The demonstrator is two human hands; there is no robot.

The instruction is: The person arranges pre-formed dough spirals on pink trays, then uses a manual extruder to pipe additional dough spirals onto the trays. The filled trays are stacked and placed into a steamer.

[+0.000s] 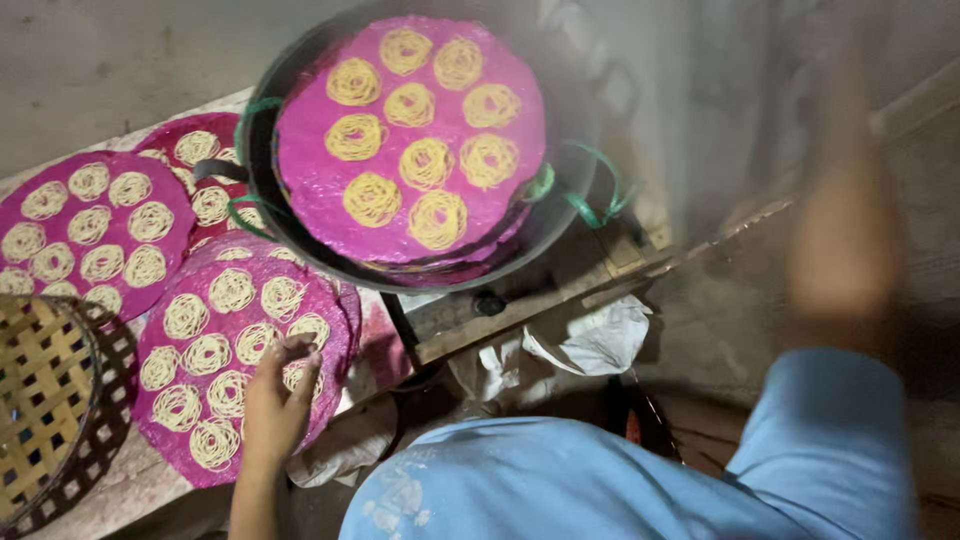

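Note:
My left hand [276,395] rests on the near edge of a round pink woven tray [330,305] covered with several pale noodle coils. Its fingers curl over a coil near the tray's right side; whether it grips anything I cannot tell. My right hand [845,245] is raised at the right, badly blurred, with steam around it. A big dark pan [262,180] on the stove holds a stack of pink trays; the top tray [310,170] carries several yellow steamed noodle coils.
Two more pink trays [170,215] of pale coils lie on the counter at the left. A woven bamboo basket [45,400] sits at the lower left. Green cords [595,205] hang off the pan. White cloth [590,345] lies below the stove.

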